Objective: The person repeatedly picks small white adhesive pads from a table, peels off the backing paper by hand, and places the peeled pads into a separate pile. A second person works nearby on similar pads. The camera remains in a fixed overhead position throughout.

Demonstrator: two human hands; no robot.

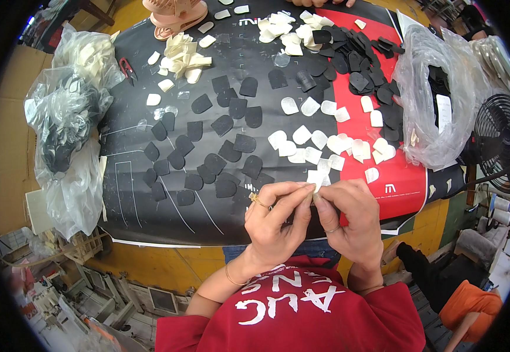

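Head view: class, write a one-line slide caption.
Left hand and right hand pinch a small white piece above scattered black pieces.

Yellow worktable (167, 264) under black-and-red sheet (384, 176); black fan (498, 144) right, cardboard (5, 135) left.

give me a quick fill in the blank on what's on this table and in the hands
1. Both hands, the left hand and the right hand, pinch one small ____ piece between their fingertips.
2. The flat pieces laid out left of the white pieces are ____.
3. The fan stands at the table's ____ side.
4. The clear bag lies on the ____ part of the mat.

Missing words: white; black; right; red
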